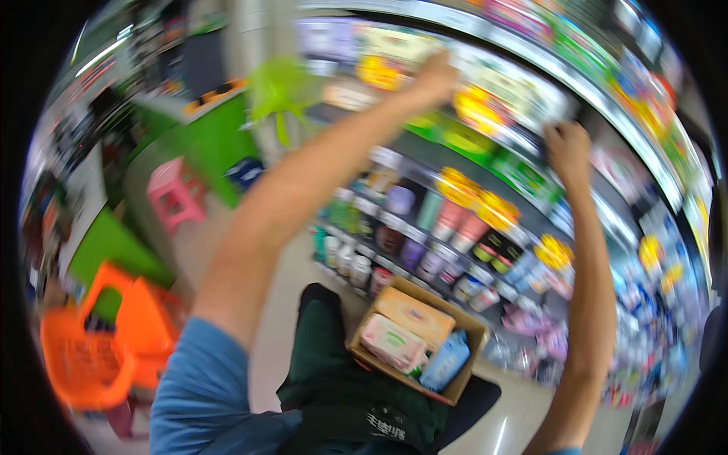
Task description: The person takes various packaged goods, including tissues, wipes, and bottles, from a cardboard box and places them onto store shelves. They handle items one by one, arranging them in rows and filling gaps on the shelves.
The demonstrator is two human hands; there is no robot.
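Both my arms reach forward to a shelf holding pale, cream-and-white packages [506, 85]. My left hand [437, 79] is at the front of this row, against the packs, its fingers blurred. At the row's right end is my right hand [569, 151], fingers curled by the last pack's edge; whether it grips the pack is unclear. Below my arms, an open cardboard box [478, 358] stands by my legs. It holds an orange pack [415, 315], a pink-and-white pack [392, 344] and a blue soft pack [445, 362].
Lower shelves carry bottles and tubes [452, 222], with yellow price tags [495, 209] along them. Left of me are an orange plastic shopping basket [85, 358], a pink stool [170, 193] and a green counter [222, 142]. A lime-green chair [278, 91] stands by the shelf's left end.
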